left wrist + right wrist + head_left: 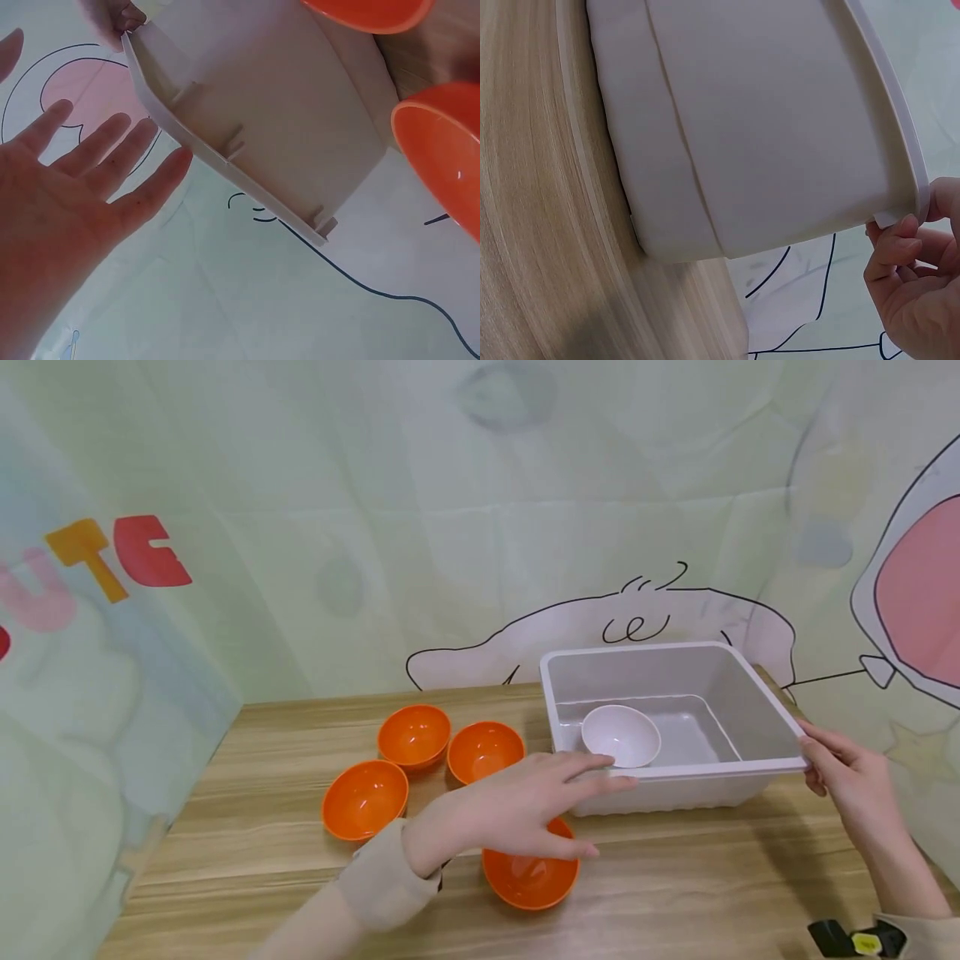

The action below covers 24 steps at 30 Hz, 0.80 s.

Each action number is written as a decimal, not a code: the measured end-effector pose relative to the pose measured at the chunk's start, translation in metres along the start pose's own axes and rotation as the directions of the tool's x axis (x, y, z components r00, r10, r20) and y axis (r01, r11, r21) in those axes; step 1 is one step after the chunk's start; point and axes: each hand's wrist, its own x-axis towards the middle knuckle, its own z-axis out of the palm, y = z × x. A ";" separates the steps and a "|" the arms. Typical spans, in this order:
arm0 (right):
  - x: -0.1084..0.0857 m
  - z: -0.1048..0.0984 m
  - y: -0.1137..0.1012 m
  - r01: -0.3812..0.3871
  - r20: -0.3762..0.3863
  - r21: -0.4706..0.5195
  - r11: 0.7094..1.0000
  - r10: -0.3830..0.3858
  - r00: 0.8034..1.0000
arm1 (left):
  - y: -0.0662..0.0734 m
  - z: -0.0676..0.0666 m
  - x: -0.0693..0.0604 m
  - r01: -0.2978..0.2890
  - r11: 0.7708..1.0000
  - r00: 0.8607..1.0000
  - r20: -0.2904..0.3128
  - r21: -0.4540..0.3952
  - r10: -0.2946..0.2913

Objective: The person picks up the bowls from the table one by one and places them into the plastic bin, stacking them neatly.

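The white bowl [621, 733] sits in the grey bin [675, 790] on the table [675, 893], the right hand [851, 777] with its grip clamped on a corner; the left hand [525, 802], fingers apart, is over an orange bowl [531, 887]. Probably positioning the bin; next wants it level.

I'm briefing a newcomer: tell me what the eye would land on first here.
Probably the orange bowls: three grouped left of the grey tub, a fourth nearer the camera, partly hidden by the left hand. Next, the white bowl inside the tub, toward its left. The right hand grips the tub's near right corner.
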 end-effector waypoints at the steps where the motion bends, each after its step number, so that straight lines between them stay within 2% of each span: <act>1: 0.000 0.001 0.000 0.003 -0.001 0.011 1.000 -0.003 1.000 | 0.001 0.001 -0.002 0.005 1.000 1.000 -0.001 -0.006 -0.005; 6: 0.000 0.001 0.002 0.012 0.000 0.067 0.998 -0.012 1.000 | 0.002 0.008 -0.009 0.007 1.000 1.000 -0.030 -0.025 -0.008; 11: 0.000 0.001 0.002 0.016 0.001 0.092 0.996 -0.016 1.000 | 0.003 0.015 -0.016 -0.001 1.000 0.997 -0.076 -0.006 0.001; 18: 0.000 0.003 0.003 0.018 0.007 0.148 0.989 -0.019 1.000 | 0.009 0.019 -0.028 0.041 0.999 0.997 -0.061 -0.015 -0.042; 24: 0.000 0.003 0.004 0.023 0.007 0.175 0.984 -0.024 1.000 | 0.015 0.024 -0.037 0.027 0.998 0.992 -0.125 0.059 -0.019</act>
